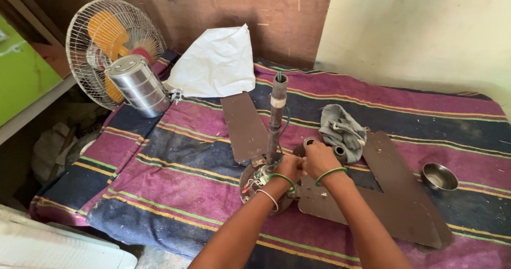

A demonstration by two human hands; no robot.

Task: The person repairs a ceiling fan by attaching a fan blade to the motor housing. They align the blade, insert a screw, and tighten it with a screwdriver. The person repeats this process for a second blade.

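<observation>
— Gripping what, exactly?

— My left hand (pixel 287 168) and right hand (pixel 319 158) are both curled tight, fingers nearly closed, pinching something small at the fan motor (pixel 255 181); I can't tell what it is.

— Where's the motor pointing?

— It sits on the striped blanket (pixel 175 162), its rod (pixel 275 117) standing upright, long axis vertical. Brown blades (pixel 394 194) lie flat around it. Farther back: a grey rag (pixel 343 130), then a steel bowl (pixel 439 177).

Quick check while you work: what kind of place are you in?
Likely a home or small informal repair spot, not a proper workshop: a ceiling fan lies on a striped blanket, with a table fan and steel tiffin carrier beside a plywood wall.
</observation>
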